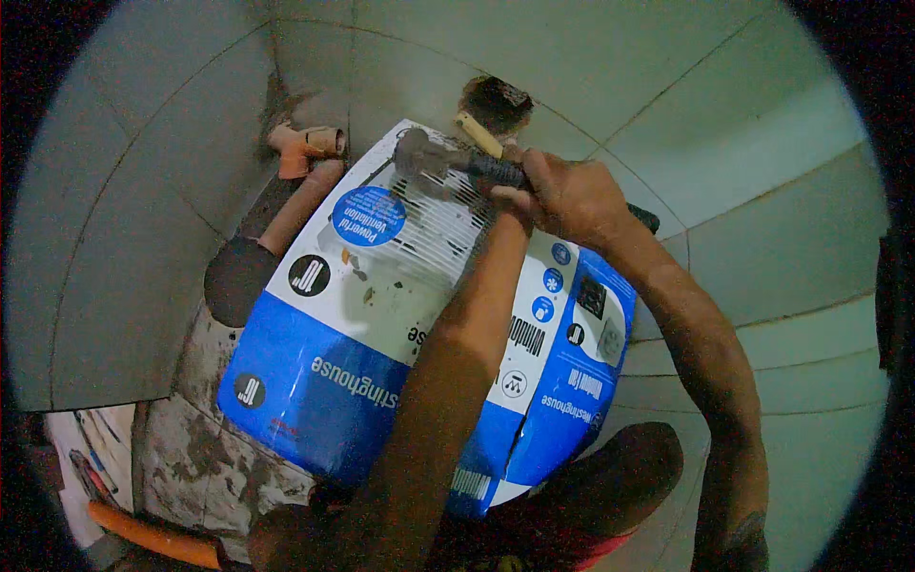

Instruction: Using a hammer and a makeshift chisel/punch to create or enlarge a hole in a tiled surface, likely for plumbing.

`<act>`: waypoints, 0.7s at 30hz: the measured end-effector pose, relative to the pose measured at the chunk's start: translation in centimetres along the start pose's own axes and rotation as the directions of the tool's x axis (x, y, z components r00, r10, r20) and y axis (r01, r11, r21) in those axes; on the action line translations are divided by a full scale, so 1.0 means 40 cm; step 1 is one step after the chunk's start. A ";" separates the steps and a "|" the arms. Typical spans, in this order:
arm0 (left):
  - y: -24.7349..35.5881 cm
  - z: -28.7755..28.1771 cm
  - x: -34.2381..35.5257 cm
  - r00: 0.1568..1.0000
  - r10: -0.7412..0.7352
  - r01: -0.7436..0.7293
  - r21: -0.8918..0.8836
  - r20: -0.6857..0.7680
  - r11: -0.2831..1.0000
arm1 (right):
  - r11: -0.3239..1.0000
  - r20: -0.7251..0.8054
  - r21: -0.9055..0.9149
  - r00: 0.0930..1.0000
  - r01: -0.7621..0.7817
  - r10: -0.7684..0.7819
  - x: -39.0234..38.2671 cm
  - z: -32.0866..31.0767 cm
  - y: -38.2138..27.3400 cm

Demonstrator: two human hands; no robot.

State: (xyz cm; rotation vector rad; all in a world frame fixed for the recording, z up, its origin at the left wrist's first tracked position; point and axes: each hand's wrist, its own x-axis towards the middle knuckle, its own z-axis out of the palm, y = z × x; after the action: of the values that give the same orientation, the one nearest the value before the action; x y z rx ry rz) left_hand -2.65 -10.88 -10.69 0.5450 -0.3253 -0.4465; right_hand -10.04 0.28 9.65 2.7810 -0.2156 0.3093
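Observation:
My right hand is wrapped round the black handle of a hammer, whose dusty head points left above a cardboard box. My left forearm crosses the box, and my left hand sits close under the right one. Its fingers are mostly hidden by the hammer handle and the right hand. Beside the hands a slim yellow stick-like piece slants up toward a rough hole in the tiled wall; I cannot tell whether the left hand holds it. The blue and white box has grit and small chips on top.
An orange branched pipe fitting stands by the left wall, above a dusty pipe and a dark round object. At lower left are a white package and an orange pipe. Pale tiled walls curve round the corner.

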 end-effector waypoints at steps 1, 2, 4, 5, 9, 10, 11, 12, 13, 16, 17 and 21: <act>-0.003 0.002 0.002 0.999 -0.042 0.042 -0.012 -0.002 0.999 | 0.998 0.016 -0.038 0.999 -0.045 0.046 -0.003 0.010 0.000; -0.003 0.005 0.001 0.993 -0.109 0.106 -0.093 -0.032 0.990 | 0.997 0.064 -0.062 0.997 -0.043 0.047 -0.005 0.019 0.001; 0.006 0.011 0.000 0.975 -0.214 0.196 -0.230 -0.058 0.953 | 0.996 0.114 -0.083 0.992 -0.046 0.055 -0.004 0.032 0.008; 0.015 0.013 -0.001 0.964 -0.257 0.230 -0.286 -0.061 0.930 | 0.997 0.075 -0.069 0.997 -0.018 0.023 0.000 0.037 0.015; 0.050 -0.001 0.001 0.901 -0.425 0.339 -0.469 -0.088 0.816 | 0.995 0.012 -0.021 0.995 0.095 -0.095 0.024 0.047 0.052; 0.052 -0.007 0.003 0.873 -0.477 0.368 -0.509 -0.099 0.778 | 0.996 -0.003 -0.072 0.998 0.061 -0.062 0.029 0.048 0.061; 0.053 -0.014 0.010 0.856 -0.507 0.380 -0.543 -0.101 0.749 | 0.994 0.092 -0.106 0.995 -0.024 0.033 0.029 0.050 0.067; 0.049 -0.015 0.015 0.856 -0.510 0.380 -0.572 -0.080 0.727 | 0.988 0.143 -0.127 0.983 -0.093 0.111 0.029 0.052 0.073; 0.046 -0.016 0.018 0.886 -0.448 0.307 -0.572 -0.120 0.761 | 0.982 0.186 -0.155 0.974 -0.104 0.132 0.025 0.054 0.076; 0.044 0.005 0.037 0.953 -0.144 0.295 -0.714 0.266 0.635 | 0.990 0.084 -0.132 0.994 -0.058 0.070 0.016 0.057 0.082; 0.045 0.019 0.004 0.938 -0.346 0.267 -0.581 -0.028 0.769 | 0.998 0.031 -0.068 0.999 0.015 -0.013 0.017 0.056 0.085; 0.091 0.035 -0.001 0.707 -0.640 0.443 -0.515 -0.301 0.733 | 0.992 0.193 -0.100 0.977 -0.074 0.092 0.028 0.043 0.087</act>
State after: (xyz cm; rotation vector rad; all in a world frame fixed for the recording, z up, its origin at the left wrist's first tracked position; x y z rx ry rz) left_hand -2.12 -8.68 -7.53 0.3076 0.4222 -0.9325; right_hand -9.29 -3.66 9.42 2.7143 -0.3852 0.0408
